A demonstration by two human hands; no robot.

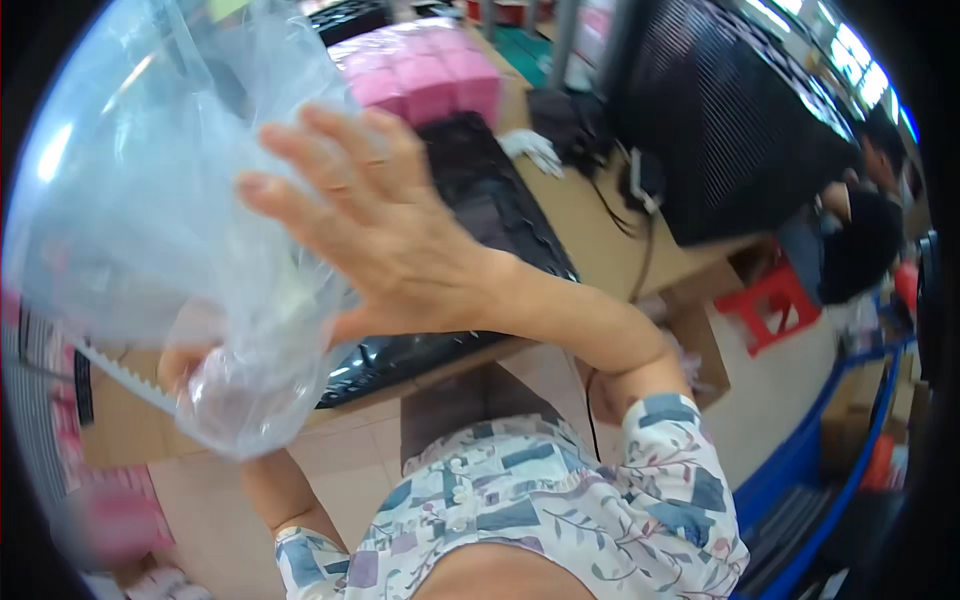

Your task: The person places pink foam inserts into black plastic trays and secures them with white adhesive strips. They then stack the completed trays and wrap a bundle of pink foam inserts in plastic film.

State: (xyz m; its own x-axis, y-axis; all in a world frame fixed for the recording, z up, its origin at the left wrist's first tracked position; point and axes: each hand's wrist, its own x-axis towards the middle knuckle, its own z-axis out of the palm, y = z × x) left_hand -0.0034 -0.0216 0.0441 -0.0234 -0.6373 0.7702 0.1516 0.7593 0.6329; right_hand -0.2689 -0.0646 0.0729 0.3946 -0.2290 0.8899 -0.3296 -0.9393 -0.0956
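Note:
A large clear plastic bag [130, 190] fills the left side, puffed out above and bunched together lower down. At its gathered lower part is my left hand [195, 350], seen blurred through the film, with fingers curled round the plastic. My right hand [385, 230] is raised in front of the bag's right side, fingers spread apart and slightly blurred. Its thumb is partly lost against the bunched film, so I cannot tell whether it touches. Beneath my right forearm, a shiny black plastic-wrapped pack [500, 220] lies on the table.
Pink wrapped packs [430, 75] sit at the back of the wooden table [590, 220]. A white glove [533, 148], a cable and a black ridged crate [730, 120] are to the right. Beyond are a red stool [770, 305], a blue-edged rack [800, 470] and a person.

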